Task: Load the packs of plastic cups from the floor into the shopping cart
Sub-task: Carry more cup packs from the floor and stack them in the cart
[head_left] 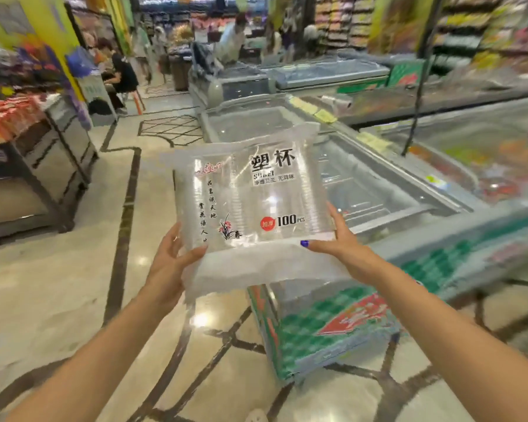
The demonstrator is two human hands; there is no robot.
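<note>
While it is raised at the centre of the frame, the pack of plastic cups (250,202) is gripped at its lower corners, the left hand (173,260) and right hand (337,242) each curled round an edge, above the patterned floor (58,293) beside a chest freezer (378,184).

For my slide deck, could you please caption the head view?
Both hands, left and right, hold a pack of plastic cups beside supermarket freezers.
</note>
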